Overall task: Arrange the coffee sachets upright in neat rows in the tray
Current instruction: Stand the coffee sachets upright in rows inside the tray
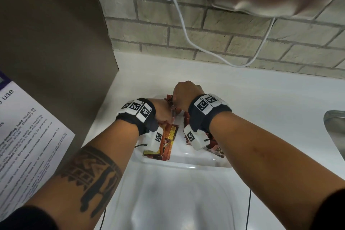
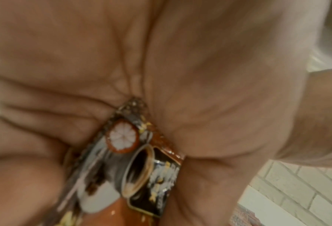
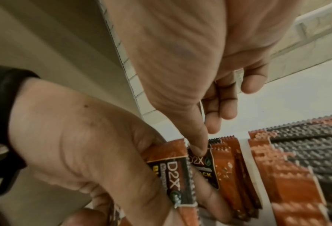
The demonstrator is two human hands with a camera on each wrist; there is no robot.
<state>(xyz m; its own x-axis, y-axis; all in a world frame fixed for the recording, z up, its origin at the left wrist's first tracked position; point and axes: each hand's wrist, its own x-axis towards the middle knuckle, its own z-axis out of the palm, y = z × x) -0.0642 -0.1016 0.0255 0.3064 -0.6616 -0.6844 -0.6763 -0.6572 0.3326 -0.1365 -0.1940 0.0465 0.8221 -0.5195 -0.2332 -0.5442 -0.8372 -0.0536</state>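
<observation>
Over the tray near the tabletop's back-left corner, the left hand clasps a bundle of sachets; the right hand pinches one sachet beside the standing rows. Best seated vertically, tight against its neighbours.

The coffee sachets look like shiny foil, smooth on the flat part, with bumpy pressed ends and little zigzag teeth. The tray under them is white plastic, smooth and glossy. The counter around the tray is white and shiny too. Behind the tray, the wall is rough, dull brick. A smooth white cord hangs on it. Left of the tray is a matt paper notice. Right of the tray is a shiny metal sink. Soft dark cloth bands wrap both wrists.
</observation>
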